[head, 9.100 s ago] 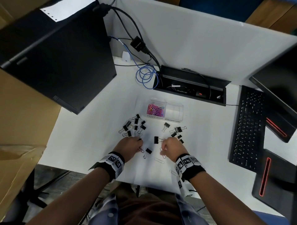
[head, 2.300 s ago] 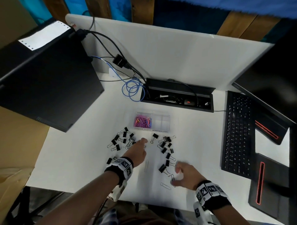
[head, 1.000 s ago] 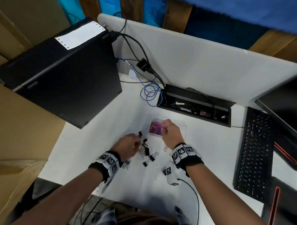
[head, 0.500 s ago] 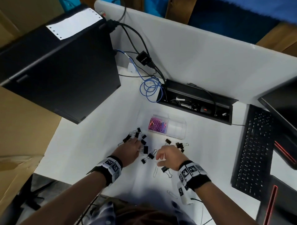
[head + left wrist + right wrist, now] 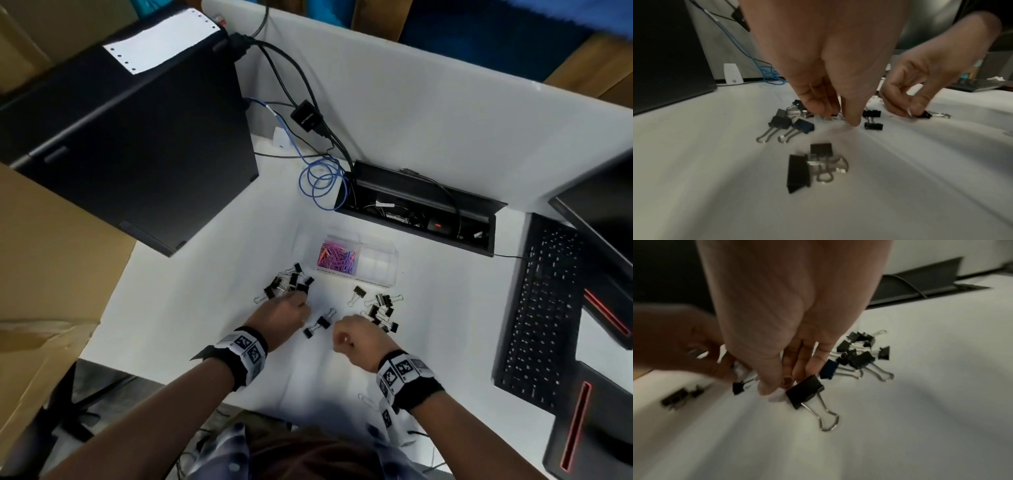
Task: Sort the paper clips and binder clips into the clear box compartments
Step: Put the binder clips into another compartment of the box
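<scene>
The clear box [image 5: 387, 274] stands mid-table; its left compartment holds pink paper clips [image 5: 337, 257], and its right compartment looks empty. Black binder clips lie in a left pile [image 5: 291, 282], a right pile [image 5: 380, 310] and a pair [image 5: 318, 325] between my hands. My left hand [image 5: 284, 315] is down beside the left pile, thumb and fingers pinching a pale paper clip [image 5: 828, 117]. My right hand [image 5: 356, 339] pinches a white paper clip [image 5: 777, 396] on the table, right beside a binder clip [image 5: 805, 391].
A black computer case [image 5: 130, 137] stands at the left. An open cable tray [image 5: 418, 209] and a blue cable [image 5: 322, 185] lie behind the box. A keyboard [image 5: 541, 308] is at the right. One loose paper clip [image 5: 366, 399] lies by the table's front edge.
A second ago my right hand was over the box's paper clip compartment; it has come back to the table between the piles. My left hand has stayed by the left pile.
</scene>
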